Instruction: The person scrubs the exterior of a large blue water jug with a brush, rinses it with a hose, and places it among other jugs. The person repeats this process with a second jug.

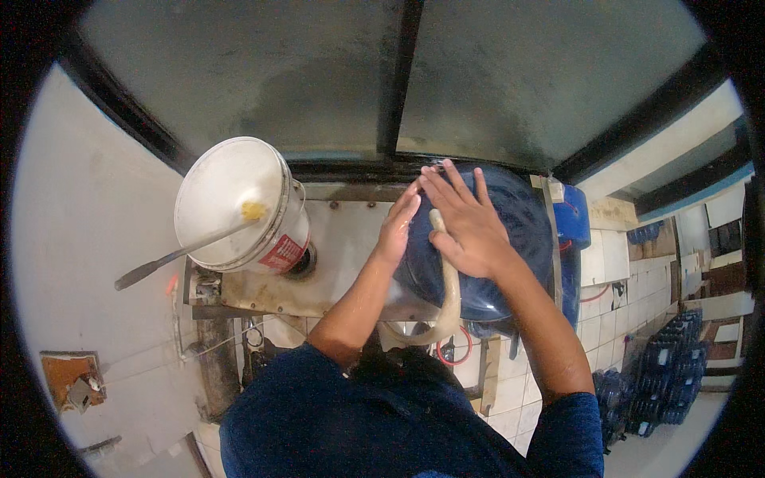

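Note:
My left hand (399, 224) is turned on edge over the near left side of a dark blue round tub (526, 239), its fingertips meeting those of my right hand. My right hand (469, 227) lies palm down above the tub with its fingers spread. A pale hose (451, 293) runs up from below, over the tub's near rim, and its end shows between the thumb and forefinger of my right hand; whether the hand grips it is hard to tell. Both hands look wet. What lies under the palms is hidden.
A white plastic bucket (284, 197) with a long-handled tool (179, 254) in it stands left on a stained metal counter (346, 239). Framed panes rise behind. A blue container (572, 215) is at the right, and several stacked blue water bottles (663, 376) stand farther off.

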The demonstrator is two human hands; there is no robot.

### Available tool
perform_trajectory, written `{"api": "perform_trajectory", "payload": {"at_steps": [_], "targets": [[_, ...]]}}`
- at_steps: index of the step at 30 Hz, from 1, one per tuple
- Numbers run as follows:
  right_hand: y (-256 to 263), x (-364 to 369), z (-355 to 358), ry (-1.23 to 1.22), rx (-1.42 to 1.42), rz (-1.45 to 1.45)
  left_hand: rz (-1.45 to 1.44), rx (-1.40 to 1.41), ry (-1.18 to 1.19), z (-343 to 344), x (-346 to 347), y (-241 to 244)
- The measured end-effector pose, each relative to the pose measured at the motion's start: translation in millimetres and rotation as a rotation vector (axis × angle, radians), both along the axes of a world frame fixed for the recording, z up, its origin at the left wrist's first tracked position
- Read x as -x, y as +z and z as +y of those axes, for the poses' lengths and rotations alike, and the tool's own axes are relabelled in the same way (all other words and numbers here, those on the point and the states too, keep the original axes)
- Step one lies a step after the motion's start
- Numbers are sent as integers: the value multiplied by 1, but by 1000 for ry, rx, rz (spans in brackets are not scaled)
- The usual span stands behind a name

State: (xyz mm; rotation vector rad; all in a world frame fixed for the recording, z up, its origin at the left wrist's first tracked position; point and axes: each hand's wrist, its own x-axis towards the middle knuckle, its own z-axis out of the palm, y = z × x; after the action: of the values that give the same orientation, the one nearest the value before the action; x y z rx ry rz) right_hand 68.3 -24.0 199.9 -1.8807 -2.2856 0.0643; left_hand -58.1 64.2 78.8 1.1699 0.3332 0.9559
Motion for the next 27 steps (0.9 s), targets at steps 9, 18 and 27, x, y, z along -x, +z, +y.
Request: {"api": "perform_trajectory", "payload": {"at_steps": [9, 18, 27], "targets": [[8, 3, -2, 78, 48, -32, 262, 409, -589, 38, -14, -65], [7, -5, 0, 70, 30, 37, -8, 649, -390, -12, -15, -121], [7, 11, 1, 129, 63, -10, -104, 591, -206, -51, -4, -134]]}}
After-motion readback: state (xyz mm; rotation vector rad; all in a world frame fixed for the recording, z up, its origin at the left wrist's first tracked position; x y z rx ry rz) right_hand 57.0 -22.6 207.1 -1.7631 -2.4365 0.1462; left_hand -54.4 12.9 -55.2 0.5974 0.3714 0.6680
